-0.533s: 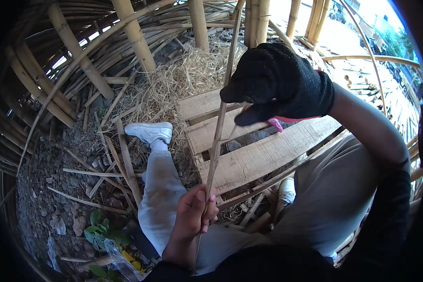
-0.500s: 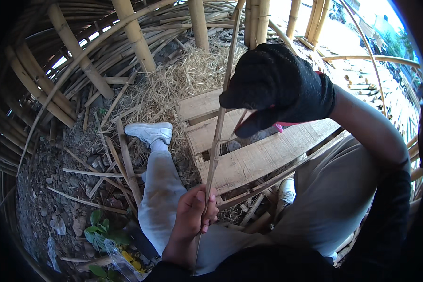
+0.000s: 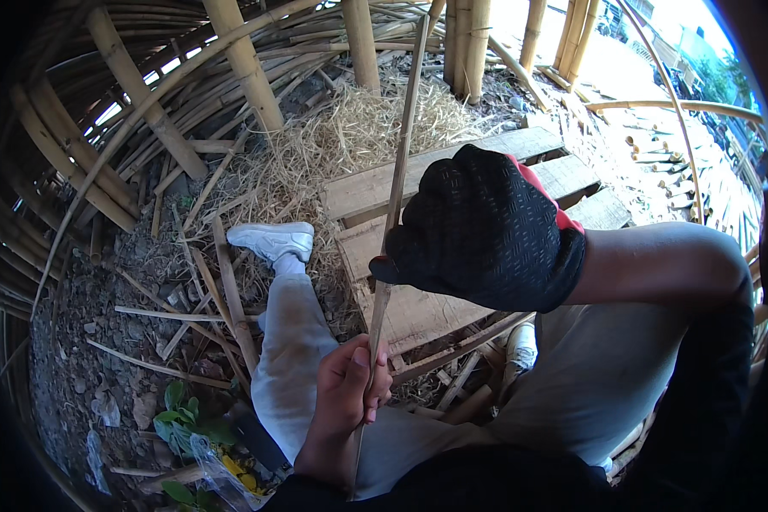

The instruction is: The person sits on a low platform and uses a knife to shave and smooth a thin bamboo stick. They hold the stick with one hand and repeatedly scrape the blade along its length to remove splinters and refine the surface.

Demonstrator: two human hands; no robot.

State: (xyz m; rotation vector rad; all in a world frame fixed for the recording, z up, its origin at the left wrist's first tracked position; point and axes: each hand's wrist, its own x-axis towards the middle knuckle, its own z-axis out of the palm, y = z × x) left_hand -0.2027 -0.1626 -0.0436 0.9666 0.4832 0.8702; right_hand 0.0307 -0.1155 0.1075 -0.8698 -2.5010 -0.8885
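As both hands (image 3: 418, 316) grip, bamboo strip (image 3: 398, 179) upright

Bamboo strip (image 3: 398, 162) runs from the lower centre up toward the top, tilted slightly right. Left hand (image 3: 347, 394) grips its lower end; right hand (image 3: 485, 229), gloved, closes on it higher up. Wooden pallet (image 3: 375, 189) lies beneath and behind the right hand. Straw pile (image 3: 350, 128) sits behind the pallet. Shoe (image 3: 271, 240) rests left of the pallet. Bamboo poles (image 3: 246, 64) stand behind the straw.
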